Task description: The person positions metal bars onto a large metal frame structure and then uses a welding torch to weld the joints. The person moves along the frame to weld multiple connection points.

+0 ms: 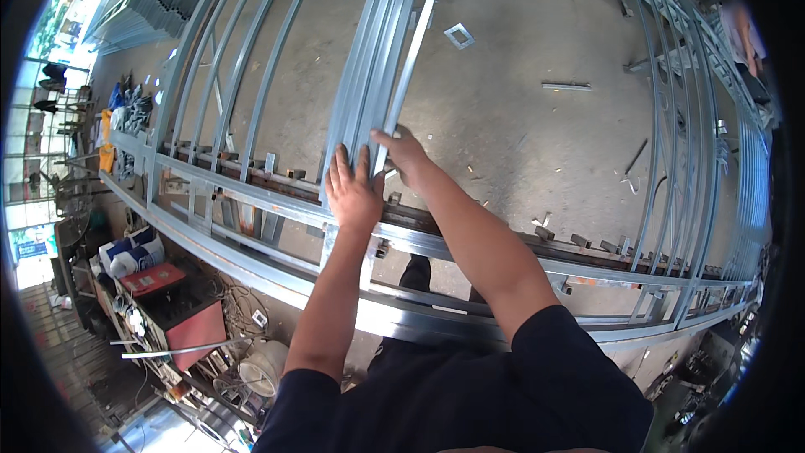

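While the fingers [343,159] of the left hand [356,201] lie slightly apart on the bundled metal bars [377,59], the right hand [406,155] curls its fingers around a thin bar [422,29] just beside them; a steel rail [251,190] crosses near their closer ends, above the grey floor [503,117].

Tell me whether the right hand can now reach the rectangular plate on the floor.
Probably not: the right hand grips the narrow bar, and the plate lies farther out on the floor, beyond the rail.
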